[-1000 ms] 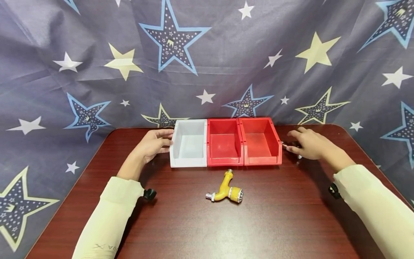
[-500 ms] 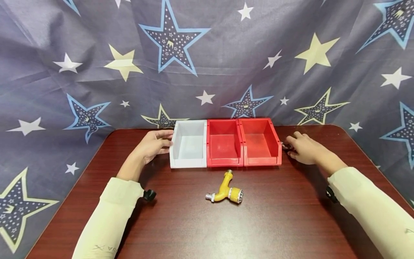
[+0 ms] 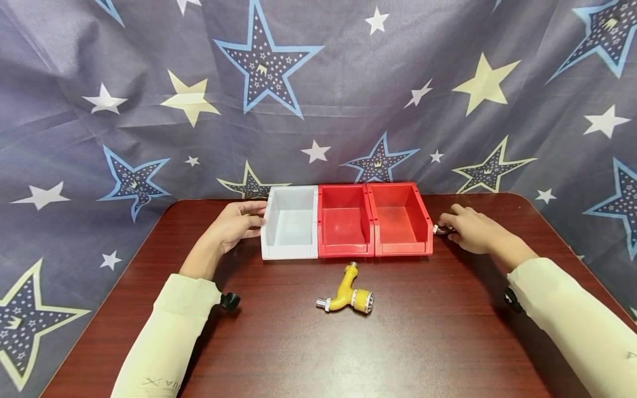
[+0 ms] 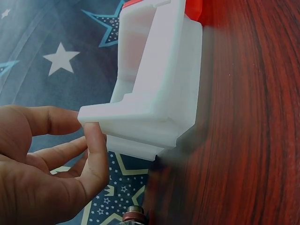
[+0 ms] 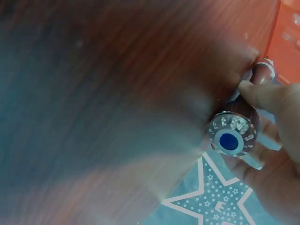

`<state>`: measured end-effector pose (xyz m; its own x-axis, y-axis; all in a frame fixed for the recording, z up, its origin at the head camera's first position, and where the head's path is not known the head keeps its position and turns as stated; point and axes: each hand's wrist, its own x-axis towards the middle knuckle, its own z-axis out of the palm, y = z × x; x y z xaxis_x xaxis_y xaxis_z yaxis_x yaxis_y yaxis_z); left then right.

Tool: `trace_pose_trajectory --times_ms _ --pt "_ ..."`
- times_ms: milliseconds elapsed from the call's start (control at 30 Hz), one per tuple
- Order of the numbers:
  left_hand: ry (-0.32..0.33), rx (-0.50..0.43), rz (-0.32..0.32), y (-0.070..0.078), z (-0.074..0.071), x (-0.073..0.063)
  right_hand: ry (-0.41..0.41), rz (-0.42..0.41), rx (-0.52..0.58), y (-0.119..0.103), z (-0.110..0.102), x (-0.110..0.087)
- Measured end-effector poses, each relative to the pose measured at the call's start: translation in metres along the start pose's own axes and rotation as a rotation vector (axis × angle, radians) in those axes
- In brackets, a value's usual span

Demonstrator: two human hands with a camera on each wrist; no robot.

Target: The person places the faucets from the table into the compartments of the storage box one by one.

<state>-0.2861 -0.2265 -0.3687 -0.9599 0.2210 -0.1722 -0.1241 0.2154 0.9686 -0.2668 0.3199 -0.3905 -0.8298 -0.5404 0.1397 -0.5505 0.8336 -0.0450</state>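
Note:
My left hand (image 3: 232,225) rests its fingertips against the left side of a white bin (image 3: 291,254), right below the rim in the left wrist view. Two red bins, the middle one (image 3: 345,251) and the right one (image 3: 404,249), stand joined in a row with it. To the right of the row, my right hand (image 3: 473,229) grips a dark brown tap (image 5: 241,110), thumb on its body and fingers at its other side. Its round knob (image 5: 229,138) has a blue centre. The tap's silver end (image 3: 436,230) points at the right red bin.
A yellow tap (image 3: 343,293) with silver ends lies on the dark red wooden table (image 3: 408,354) before the bins. A threaded brown piece (image 4: 134,214) shows near the left hand. A star-patterned cloth (image 3: 318,83) hangs behind the table.
My right hand has moved slightly left and closed its fingers on the brown tap, whose silver end now shows beside the red bin. The left hand has stayed at the white bin.

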Motion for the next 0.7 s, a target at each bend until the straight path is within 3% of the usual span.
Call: trace_pose_trajectory --times_ms 100,200,400,533,700 --pt "0.001 0.0 -0.005 0.001 -0.001 0.0 -0.012 0.089 -0.008 -0.006 -0.004 0.001" --pt "0.004 -0.002 -0.009 0.001 -0.001 0.0 -0.043 0.231 -0.02 -0.014 -0.007 0.005" --pt "0.012 -0.003 -0.012 0.001 -0.002 -0.001 -0.172 0.52 -0.002 -0.025 -0.007 0.017" --pt "0.002 -0.002 -0.01 0.0 -0.001 -0.001 -0.179 0.604 0.034 -0.027 -0.003 0.02" --pt "-0.001 0.006 -0.006 0.001 -0.001 -0.001 -0.173 0.628 0.067 -0.028 -0.002 0.02"
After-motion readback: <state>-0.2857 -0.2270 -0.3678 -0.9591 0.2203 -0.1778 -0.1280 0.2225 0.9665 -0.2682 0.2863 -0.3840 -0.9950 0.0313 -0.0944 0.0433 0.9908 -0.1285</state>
